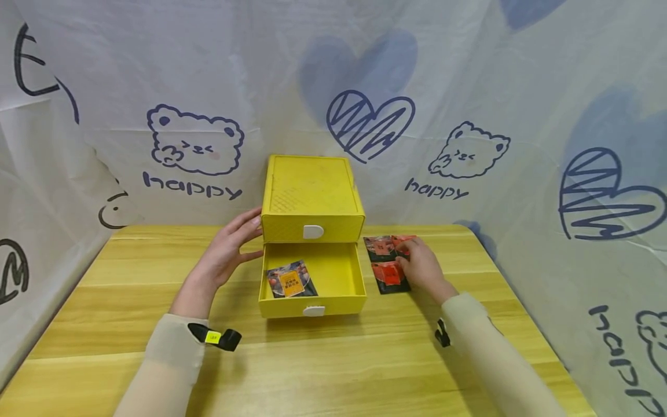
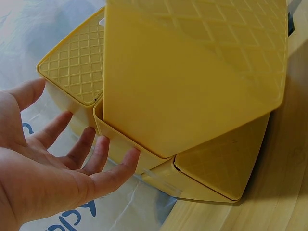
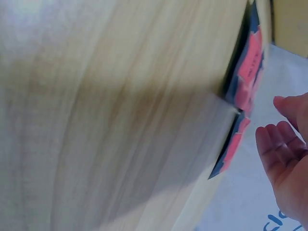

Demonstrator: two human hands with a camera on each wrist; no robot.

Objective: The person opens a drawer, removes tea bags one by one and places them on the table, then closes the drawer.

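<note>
A yellow two-drawer box (image 1: 314,182) stands against the back cloth, its lower drawer (image 1: 341,278) pulled out and its upper one closed. Inside the lower drawer, at its left, lies a dark packet with an orange label (image 1: 292,282). My left hand (image 1: 224,255) rests its extended fingers against the box's left side; the left wrist view shows the fingers (image 2: 98,154) spread along it. To the right of the box, dark packets with red labels (image 1: 389,277) lie flat on the table. My right hand (image 1: 423,267) is over them, thumb and fingers apart in the right wrist view, holding nothing visible.
The wooden table (image 1: 333,370) reaches to the front and both sides. A white cloth (image 1: 292,69) with blue hearts and bear drawings hangs behind and at the sides. White pull tabs (image 1: 314,311) stick out from the drawer fronts.
</note>
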